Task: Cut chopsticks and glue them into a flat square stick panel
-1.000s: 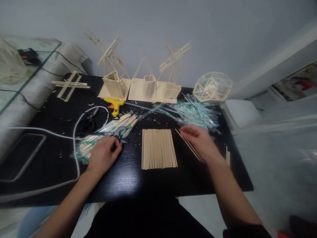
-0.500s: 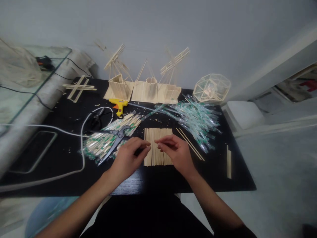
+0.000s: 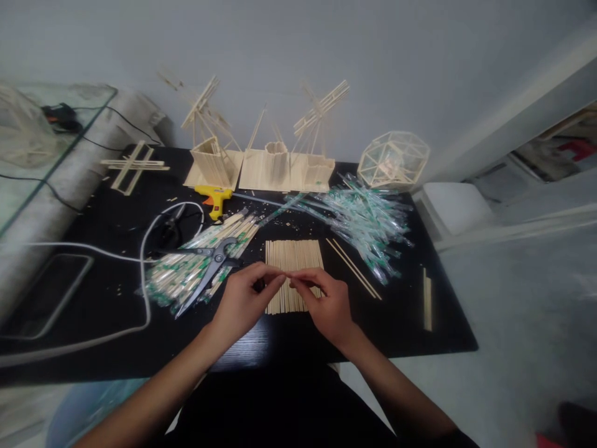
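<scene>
A flat row of light wooden sticks [image 3: 293,251] lies side by side on the black table, directly under both hands. My left hand [image 3: 249,295] has thumb and fingers pinched over its middle. Facing it, my right hand [image 3: 329,303] makes a similar pinch, the fingertips of both hands meeting or nearly so. Anything between the fingertips is too small to make out. Two loose sticks [image 3: 354,269] lie just right of the row. Left of my left hand, metal shears [image 3: 205,280] rest on a pile of wrapped chopsticks [image 3: 170,274].
A yellow glue gun [image 3: 216,198] lies behind the chopsticks, near a white cable [image 3: 144,274]. Empty plastic wrappers [image 3: 368,224] are heaped at right. Along the back stand stick-built models [image 3: 209,158] and a faceted stick frame [image 3: 394,160]. Short sticks [image 3: 427,302] lie near the right edge.
My hands have come together, closing the gap between their fingertips. The view has shifted slightly, moving the table's things a little left in the picture.
</scene>
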`<move>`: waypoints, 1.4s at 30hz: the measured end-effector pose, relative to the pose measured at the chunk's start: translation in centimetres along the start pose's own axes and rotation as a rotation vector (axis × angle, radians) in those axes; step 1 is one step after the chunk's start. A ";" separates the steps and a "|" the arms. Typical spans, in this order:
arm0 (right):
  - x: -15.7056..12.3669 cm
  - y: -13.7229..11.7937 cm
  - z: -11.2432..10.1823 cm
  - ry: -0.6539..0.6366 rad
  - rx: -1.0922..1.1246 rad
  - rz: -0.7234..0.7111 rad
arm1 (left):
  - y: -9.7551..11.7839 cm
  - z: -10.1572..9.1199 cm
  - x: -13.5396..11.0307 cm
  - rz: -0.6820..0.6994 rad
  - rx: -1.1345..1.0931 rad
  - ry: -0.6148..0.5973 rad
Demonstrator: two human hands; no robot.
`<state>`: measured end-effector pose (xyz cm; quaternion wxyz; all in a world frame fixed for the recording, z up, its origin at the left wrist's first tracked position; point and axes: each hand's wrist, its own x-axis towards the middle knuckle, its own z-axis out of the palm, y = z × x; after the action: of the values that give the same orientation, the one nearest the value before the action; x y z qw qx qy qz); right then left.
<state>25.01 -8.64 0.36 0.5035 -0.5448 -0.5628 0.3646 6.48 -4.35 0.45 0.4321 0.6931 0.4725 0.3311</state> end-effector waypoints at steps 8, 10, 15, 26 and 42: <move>-1.1 0.8 0.6 0.022 -0.039 -0.059 | -0.4 0.6 0.4 -0.125 -0.121 -0.055; -1.2 1.0 0.7 0.025 -0.011 -0.033 | -0.6 0.6 0.5 -0.148 -0.153 -0.084; -1.4 1.4 1.3 0.031 0.043 0.014 | -0.9 0.4 0.6 -0.165 -0.147 -0.085; 1.2 2.4 -3.8 0.065 -0.198 0.121 | -1.6 -0.6 0.8 -0.096 -0.056 -0.016; 2.3 6.7 -11.9 -0.018 -0.864 0.301 | -5.5 -0.6 -1.4 0.279 0.263 -0.042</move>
<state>38.36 -7.07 -2.97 0.1666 -0.7773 -0.5823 0.1704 3.46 -4.52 -4.45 0.2972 0.8093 0.4019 0.3086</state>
